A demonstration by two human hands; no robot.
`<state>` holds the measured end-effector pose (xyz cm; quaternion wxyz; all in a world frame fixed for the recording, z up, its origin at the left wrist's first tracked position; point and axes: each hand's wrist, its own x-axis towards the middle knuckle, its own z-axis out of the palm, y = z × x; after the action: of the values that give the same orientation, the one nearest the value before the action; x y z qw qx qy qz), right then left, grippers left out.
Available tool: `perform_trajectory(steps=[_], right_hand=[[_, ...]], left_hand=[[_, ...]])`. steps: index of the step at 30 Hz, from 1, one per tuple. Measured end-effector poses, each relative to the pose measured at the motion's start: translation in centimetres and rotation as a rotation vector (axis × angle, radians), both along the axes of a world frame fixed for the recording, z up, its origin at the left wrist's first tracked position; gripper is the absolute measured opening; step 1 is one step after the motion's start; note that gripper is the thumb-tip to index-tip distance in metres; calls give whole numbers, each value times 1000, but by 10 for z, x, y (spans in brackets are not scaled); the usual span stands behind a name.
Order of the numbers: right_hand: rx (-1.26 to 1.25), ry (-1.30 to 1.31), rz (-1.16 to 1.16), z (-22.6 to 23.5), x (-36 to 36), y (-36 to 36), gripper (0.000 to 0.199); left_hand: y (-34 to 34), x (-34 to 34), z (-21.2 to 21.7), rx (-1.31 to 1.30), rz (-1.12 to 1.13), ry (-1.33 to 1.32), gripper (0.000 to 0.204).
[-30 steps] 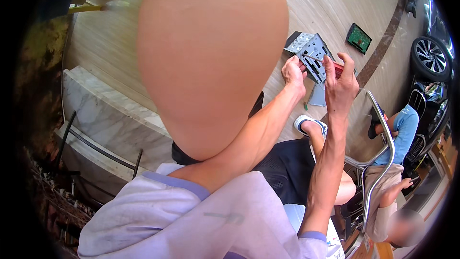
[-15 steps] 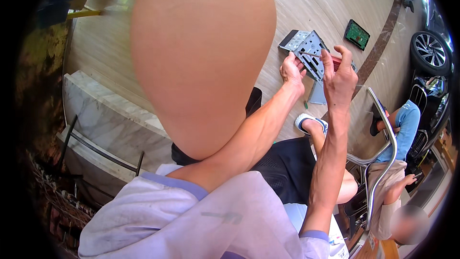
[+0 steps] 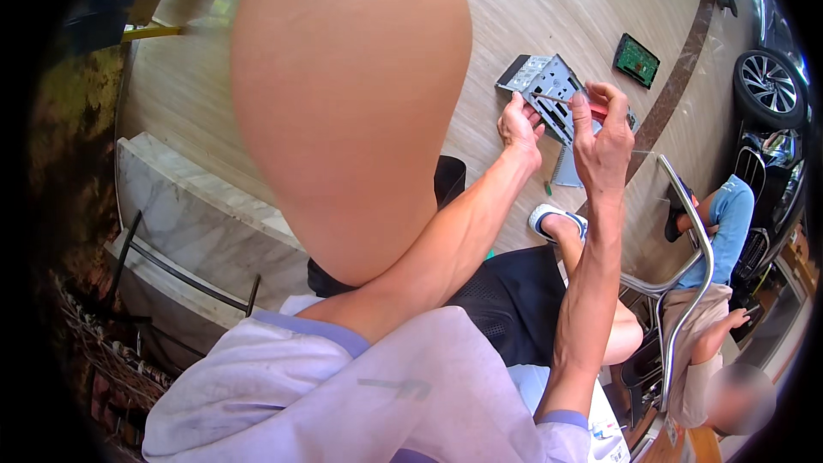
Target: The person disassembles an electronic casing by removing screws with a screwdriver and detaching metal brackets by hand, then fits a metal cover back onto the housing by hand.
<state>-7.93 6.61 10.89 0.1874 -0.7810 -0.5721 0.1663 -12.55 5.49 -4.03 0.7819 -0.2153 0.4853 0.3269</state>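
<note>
Perforated grey metal chassis plate (image 3: 549, 86), tilted, held up above floor w/ red-handled screwdriver (image 3: 573, 103) laid across it.

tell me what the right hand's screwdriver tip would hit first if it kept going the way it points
Most likely the grey perforated metal bracket that the left hand steadies. The right hand aims the red-handled screwdriver leftward at it; depth is unclear, so the tip may already touch.

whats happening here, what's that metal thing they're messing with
A seated person holds a perforated grey metal chassis plate out in front, above a wood-look floor. The left hand grips the plate's near edge, while the right hand holds a red-handled screwdriver with its tip against the plate. A green circuit board lies on the floor beyond. Another person in a blue shirt sits to the right.
</note>
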Motion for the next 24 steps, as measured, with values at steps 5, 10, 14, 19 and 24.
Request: perform_trajectory(steps=[5, 10, 14, 19, 24], right_hand=[[77, 139, 36, -4, -2, -1, 29], [-130, -8, -82, 2, 1, -2, 27], [34, -29, 28, 0, 6, -1, 25], [75, 152, 8, -3, 8, -6, 24], [-6, 49, -26, 0, 5, -3, 22]], left_hand=[[0, -2, 0, 16, 8, -2, 54], [0, 1, 2, -18, -7, 78, 40], [-3, 4, -2, 5, -4, 128, 28], [-12, 7, -14, 135, -52, 182, 28], [-17, 2, -17, 411, -129, 387, 23]])
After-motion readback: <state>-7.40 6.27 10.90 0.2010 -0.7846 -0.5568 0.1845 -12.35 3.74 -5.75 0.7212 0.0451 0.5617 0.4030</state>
